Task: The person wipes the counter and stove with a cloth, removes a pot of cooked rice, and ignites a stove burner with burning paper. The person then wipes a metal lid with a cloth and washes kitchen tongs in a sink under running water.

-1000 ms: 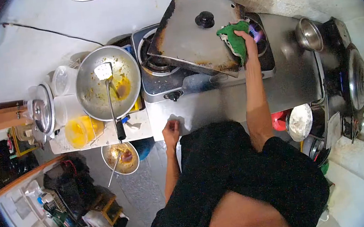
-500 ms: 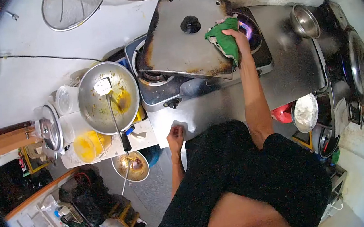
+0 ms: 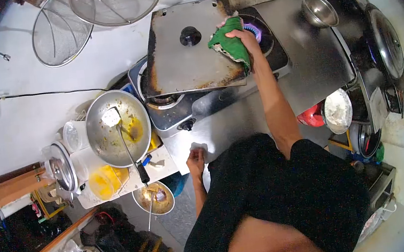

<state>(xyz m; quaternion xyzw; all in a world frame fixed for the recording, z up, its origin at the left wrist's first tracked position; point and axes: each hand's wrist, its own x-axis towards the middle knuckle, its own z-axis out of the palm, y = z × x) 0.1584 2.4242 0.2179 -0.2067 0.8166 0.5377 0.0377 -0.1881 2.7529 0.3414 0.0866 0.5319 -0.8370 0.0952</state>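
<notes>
My right hand (image 3: 244,41) is closed on a green cloth (image 3: 229,46), which rests against the right edge of a square metal lid (image 3: 179,59) with a black knob (image 3: 190,36). Scorch marks brown the lid's edges. The lid lies over the middle of the gas stove (image 3: 161,122), and a blue flame (image 3: 253,31) burns on the right burner beside the cloth. Low over the steel counter (image 3: 226,118), near its front edge, my left hand (image 3: 196,160) has its fingers curled; what they hold, if anything, is too small to tell.
Left of the stove stands a wok (image 3: 109,146) with a spatula (image 3: 125,144). Plastic tubs (image 3: 103,182) and a bowl (image 3: 154,198) are nearby. A steel bowl (image 3: 319,9), a large round lid (image 3: 385,40) and a bowl of white contents (image 3: 338,113) are at the right. Strainers (image 3: 59,30) hang at top left.
The square lid has turned slightly and now sits straighter along the stove, with my right hand and the cloth still at its right edge. The whole view has shifted a little.
</notes>
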